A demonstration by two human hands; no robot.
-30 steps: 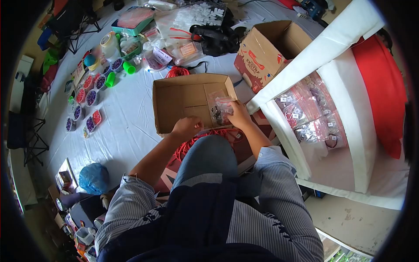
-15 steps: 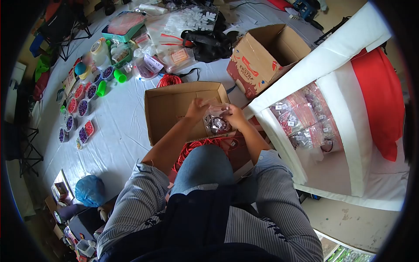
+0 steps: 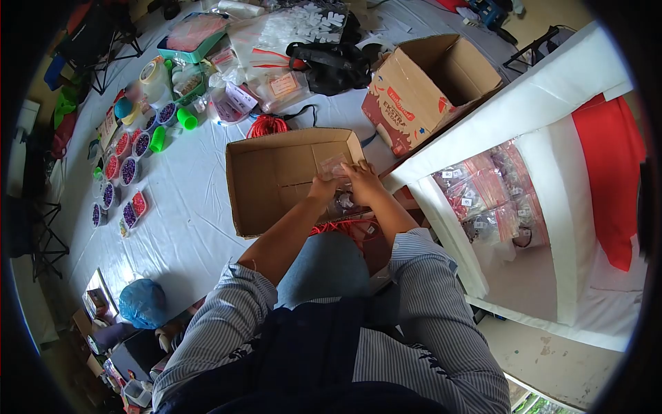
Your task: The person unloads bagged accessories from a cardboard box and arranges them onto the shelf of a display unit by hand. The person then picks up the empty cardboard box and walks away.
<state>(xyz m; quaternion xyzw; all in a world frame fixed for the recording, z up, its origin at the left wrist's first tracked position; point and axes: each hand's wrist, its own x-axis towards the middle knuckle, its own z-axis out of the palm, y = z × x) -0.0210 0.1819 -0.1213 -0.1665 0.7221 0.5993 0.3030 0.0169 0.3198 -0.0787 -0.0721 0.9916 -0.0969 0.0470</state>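
A shallow cardboard box (image 3: 265, 172) lies before me, with clear plastic bags in its right part. Over that part, my left hand (image 3: 323, 188) is closed on the near left side of a small clear bag (image 3: 333, 165). My right hand (image 3: 362, 181) grips the same bag from the right, its fingers bent over the edge. Below the hands another clear bag (image 3: 345, 201) with dark contents shows in part. Red cord (image 3: 338, 226) lies between the box and my knee.
Tubs of purple and red beads (image 3: 129, 170) stand on the left of the white sheet. A taller carton (image 3: 407, 96) is behind on the right. A white frame (image 3: 507, 103) rises at the right, with bagged items (image 3: 483, 190) inside. A blue bag (image 3: 143, 302) lies lower left.
My left hand came from the box's near edge to the bag beside my right hand. Both hands now sit close together, and the bag has been lifted and turned between them.
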